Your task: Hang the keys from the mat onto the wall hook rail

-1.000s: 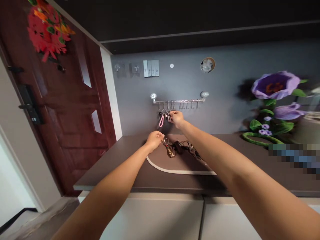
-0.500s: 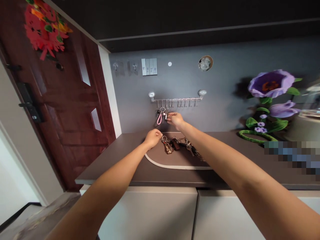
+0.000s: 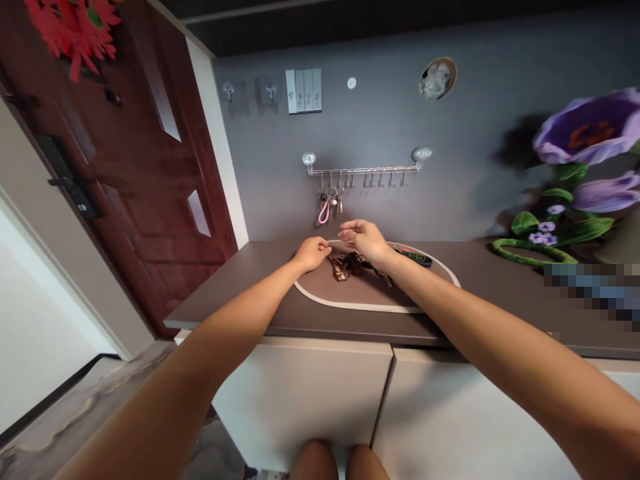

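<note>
Below the hook rail [image 3: 367, 171], the right hand [image 3: 365, 241] hovers by brown fobs [image 3: 340, 269], fingers loosely parted; the left hand [image 3: 313, 253] is curled nearby, its grip unclear to me; pink-strapped keys [image 3: 325, 212] hang there; seemingly between hangings, next needing a ring pinched.

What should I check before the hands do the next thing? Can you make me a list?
1. Is the pink strap hanging up with its keys? OK, below the hook rail.
2. Is the right hand open? OK, its fingers look spread.
3. Is the left hand holding something? Cannot tell; its fingertips are close together.
4. Is the brown keychain on the mat? OK.
5. Is the purple flower out of the way? OK, it stands off to the right.
</note>
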A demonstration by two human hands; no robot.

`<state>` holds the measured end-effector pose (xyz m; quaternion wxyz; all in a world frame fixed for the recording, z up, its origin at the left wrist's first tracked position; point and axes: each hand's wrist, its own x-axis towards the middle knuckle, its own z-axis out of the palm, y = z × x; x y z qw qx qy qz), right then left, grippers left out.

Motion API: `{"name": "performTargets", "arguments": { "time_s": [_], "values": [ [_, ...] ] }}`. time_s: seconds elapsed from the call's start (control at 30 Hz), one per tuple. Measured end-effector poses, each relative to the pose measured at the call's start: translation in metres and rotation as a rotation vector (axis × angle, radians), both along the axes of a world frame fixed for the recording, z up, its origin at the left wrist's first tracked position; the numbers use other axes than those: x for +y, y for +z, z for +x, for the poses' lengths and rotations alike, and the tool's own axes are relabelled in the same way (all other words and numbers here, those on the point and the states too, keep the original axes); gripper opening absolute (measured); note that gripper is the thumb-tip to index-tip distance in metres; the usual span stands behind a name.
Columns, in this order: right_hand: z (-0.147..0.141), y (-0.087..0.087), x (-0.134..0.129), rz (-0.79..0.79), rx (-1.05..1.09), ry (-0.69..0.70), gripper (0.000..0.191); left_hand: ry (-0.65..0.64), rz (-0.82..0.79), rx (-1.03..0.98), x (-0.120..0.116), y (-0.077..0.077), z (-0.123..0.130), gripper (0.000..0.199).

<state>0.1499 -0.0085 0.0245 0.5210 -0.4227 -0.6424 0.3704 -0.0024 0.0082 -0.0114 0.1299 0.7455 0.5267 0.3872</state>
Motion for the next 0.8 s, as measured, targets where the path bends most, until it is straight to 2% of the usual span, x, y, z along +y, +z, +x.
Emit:
{"name": "performTargets", "arguments": {
  "time_s": [0.13,0.3,0.6,0.8],
  "values": [
    [0.007,-0.013,0.003,0.174,-0.23,-0.074,0.017,-0.011,-0.038,0.029,-0.001,-0.001,0.0,0.016],
    [0.007,-0.013,-0.002,0.312,-0.505,-0.145,0.021,0.006,-0.037,-0.01,0.001,-0.003,0.001,0.014],
    [0.006,-0.015,-0.002,0.309,-0.586,-0.161,0.021,0.004,-0.125,-0.252,-0.005,0.001,0.004,0.009],
    [0.007,-0.018,0.0,0.329,-0.648,-0.166,0.025,-0.074,-0.243,-0.542,-0.003,0.004,0.005,0.01]
  ]
}}
